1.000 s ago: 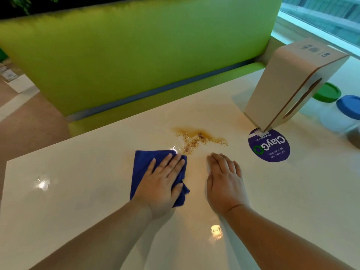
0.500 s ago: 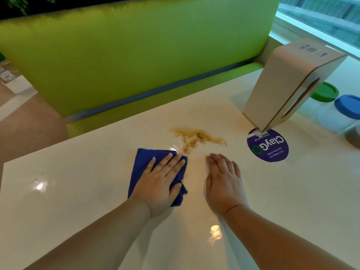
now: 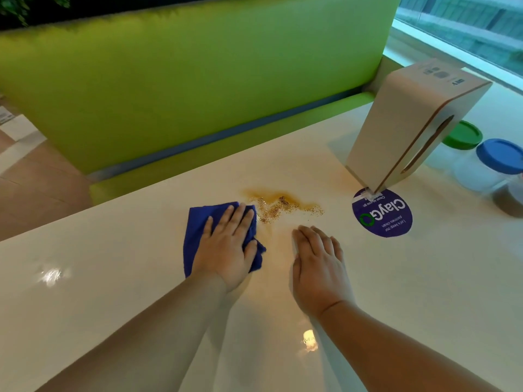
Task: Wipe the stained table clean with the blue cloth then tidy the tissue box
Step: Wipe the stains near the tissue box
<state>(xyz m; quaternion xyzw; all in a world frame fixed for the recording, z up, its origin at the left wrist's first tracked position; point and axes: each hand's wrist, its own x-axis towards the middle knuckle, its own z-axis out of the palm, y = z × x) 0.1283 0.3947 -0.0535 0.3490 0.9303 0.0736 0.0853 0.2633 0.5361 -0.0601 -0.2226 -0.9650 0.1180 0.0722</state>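
Note:
A brown stain with gritty crumbs lies on the glossy white table. My left hand presses flat on a folded blue cloth, fingertips at the stain's left edge, thumb hooked round the cloth's right side. My right hand rests flat on the table just below the stain and holds nothing. A beige tissue box stands on end, leaning, at the right; its slot faces right.
A round purple sticker sits at the foot of the tissue box. Clear jars with a green lid and a blue lid stand at the far right. A green bench runs behind the table.
My left hand has slid the blue cloth forward, so its front edge now touches the stain. The right hand has stayed in place.

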